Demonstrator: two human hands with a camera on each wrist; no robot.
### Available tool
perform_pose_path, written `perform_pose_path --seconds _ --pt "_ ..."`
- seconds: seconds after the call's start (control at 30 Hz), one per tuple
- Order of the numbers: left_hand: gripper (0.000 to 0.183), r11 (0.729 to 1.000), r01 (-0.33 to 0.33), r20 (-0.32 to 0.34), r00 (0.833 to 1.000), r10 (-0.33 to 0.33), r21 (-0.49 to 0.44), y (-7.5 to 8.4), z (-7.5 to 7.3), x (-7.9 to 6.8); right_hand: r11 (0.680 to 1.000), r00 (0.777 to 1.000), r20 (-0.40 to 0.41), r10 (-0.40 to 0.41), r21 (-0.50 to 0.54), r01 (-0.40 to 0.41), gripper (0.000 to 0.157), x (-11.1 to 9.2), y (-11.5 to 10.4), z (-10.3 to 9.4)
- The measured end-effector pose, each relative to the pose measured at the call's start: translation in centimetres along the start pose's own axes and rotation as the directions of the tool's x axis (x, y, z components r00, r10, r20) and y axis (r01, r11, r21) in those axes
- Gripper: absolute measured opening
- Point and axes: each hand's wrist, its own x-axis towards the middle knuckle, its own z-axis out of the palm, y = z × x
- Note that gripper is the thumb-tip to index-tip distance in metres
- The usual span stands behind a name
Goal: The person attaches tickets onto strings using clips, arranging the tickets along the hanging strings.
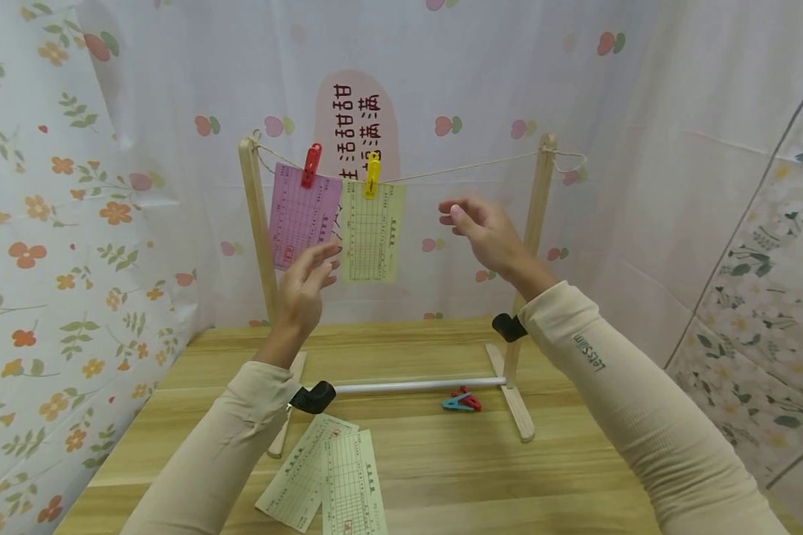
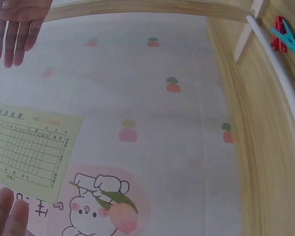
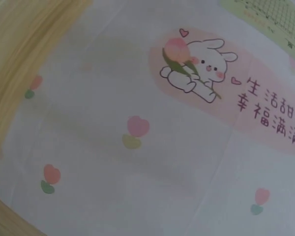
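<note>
A pink receipt slip hangs from the string under a red clip. Right beside it, a yellow clip holds a pale yellow-green slip on the same string. My left hand is raised with relaxed fingers, overlapping the pink slip's lower corner in the head view; nothing is in it. To the right of the yellow-green slip, my right hand hangs in the air below the string, fingers loosely bent and holding nothing. In the left wrist view, its fingers point downward.
Two wooden posts carry the string, joined low down by a white rod. Behind the rod's right part lie a blue clip and a red clip. Two yellow-green slips overlap on the wooden table at the front. A patterned curtain hangs behind.
</note>
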Motion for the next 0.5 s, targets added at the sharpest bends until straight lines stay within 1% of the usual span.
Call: perform_pose_path --seconds 0.13,0.3,0.5 --pt "0.035 1.0 0.019 0.009 1.0 -0.02 0.011 -0.4 -0.2 -0.5 1.0 1.0 0.005 0.002 0.023 -0.002 0.039 -0.4 0.9 0.2" --pt "0.036 0.999 0.027 0.023 0.999 -0.028 0.035 -0.9 -0.4 -1.0 0.999 1.0 0.02 0.004 0.052 -0.005 0.042 -1.1 1.9 0.3" --pt "0.035 0.998 0.054 0.044 0.997 -0.056 0.04 -1.6 -0.7 -1.5 0.997 0.999 0.035 0.035 0.066 -0.037 0.046 -2.2 3.4 0.5"
